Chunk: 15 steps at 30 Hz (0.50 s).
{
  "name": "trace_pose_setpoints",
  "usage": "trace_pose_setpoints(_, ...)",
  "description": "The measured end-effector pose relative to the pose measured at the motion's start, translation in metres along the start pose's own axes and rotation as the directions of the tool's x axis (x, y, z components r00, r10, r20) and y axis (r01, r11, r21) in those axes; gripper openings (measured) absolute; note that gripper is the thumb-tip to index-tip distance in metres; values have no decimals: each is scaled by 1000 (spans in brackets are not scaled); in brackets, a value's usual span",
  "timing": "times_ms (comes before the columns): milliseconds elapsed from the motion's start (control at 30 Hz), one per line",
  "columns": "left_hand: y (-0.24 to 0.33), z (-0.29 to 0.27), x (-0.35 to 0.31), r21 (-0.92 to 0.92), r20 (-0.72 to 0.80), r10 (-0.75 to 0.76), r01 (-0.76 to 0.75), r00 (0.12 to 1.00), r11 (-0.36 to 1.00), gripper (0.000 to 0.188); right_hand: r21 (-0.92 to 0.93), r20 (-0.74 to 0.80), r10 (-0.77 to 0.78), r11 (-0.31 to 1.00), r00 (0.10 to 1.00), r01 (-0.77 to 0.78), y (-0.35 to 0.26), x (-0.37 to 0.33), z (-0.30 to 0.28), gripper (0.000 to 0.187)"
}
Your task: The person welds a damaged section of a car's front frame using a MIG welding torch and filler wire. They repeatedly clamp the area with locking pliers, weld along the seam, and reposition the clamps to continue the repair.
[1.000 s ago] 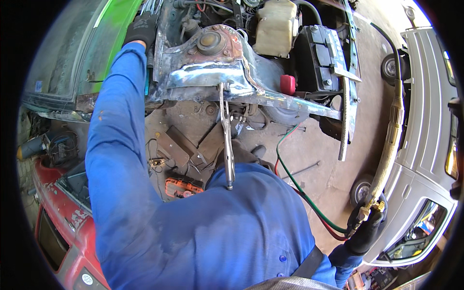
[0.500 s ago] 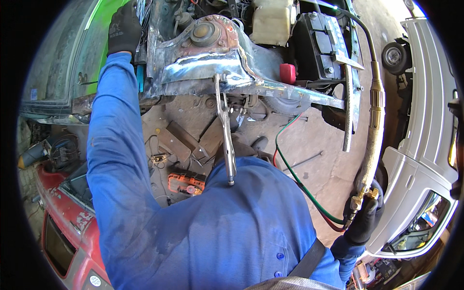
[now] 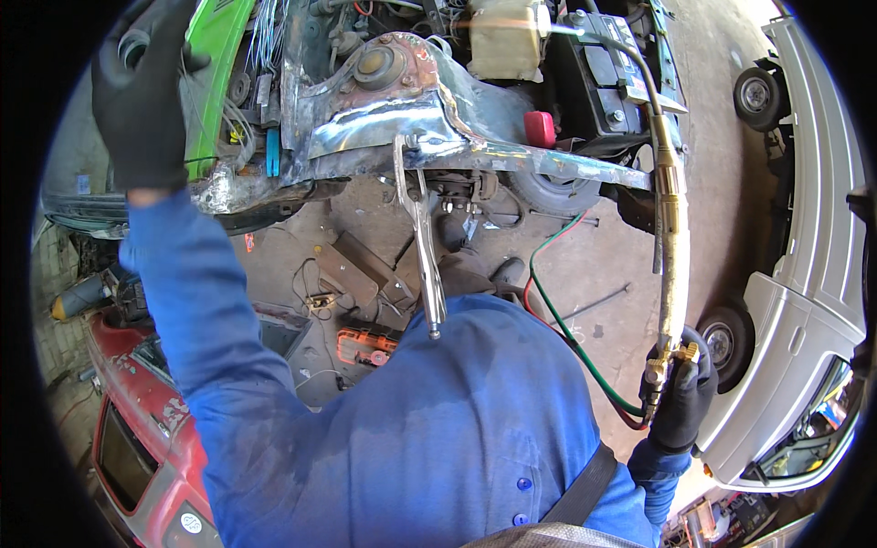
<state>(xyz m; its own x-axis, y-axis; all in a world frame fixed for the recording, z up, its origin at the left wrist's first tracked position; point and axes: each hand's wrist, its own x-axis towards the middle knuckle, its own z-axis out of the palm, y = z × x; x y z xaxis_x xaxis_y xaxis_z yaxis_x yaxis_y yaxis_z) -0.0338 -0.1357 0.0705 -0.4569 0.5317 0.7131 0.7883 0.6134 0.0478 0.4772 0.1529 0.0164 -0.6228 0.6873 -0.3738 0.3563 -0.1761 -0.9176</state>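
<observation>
My right hand (image 3: 683, 393), in a black glove, grips the valve end of a brass gas torch (image 3: 672, 247). Its bent neck reaches over the battery, and a flame (image 3: 559, 30) burns at the tip, pointing left. Red and green hoses (image 3: 585, 361) trail from the handle. High at the left, my gloved left hand (image 3: 151, 110) is raised over the car's side, its thumb out; a pale loop like a coil of wire (image 3: 135, 44) shows between its fingers. Long-handled locking pliers (image 3: 420, 228) are clamped on the edge of the bare metal inner fender panel (image 3: 384, 128).
A black battery (image 3: 598, 87), a red block (image 3: 539, 129) and a cream reservoir (image 3: 505, 41) sit in the engine bay. Thin wires (image 3: 267, 27) lie near the green panel (image 3: 219, 55). Below are an orange case (image 3: 364, 347) and metal pieces (image 3: 356, 265). A white van (image 3: 804, 274) stands right, a red car (image 3: 155, 429) left.
My left hand has moved left, away from the thin wires. The torch has shifted slightly left and up, and its flame now shows against the reservoir.
</observation>
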Motion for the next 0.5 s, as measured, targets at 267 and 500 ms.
trace_pose_setpoints(267,139,-49,-86,-459,708,-453,841,542,288,48,-27,66,67,998,996,-65,35,-4,-27,74)
trace_pose_setpoints(500,203,-45,-151,-432,813,-495,888,307,-157,45,-46,164,112,993,980,-106,53,2,-42,69)
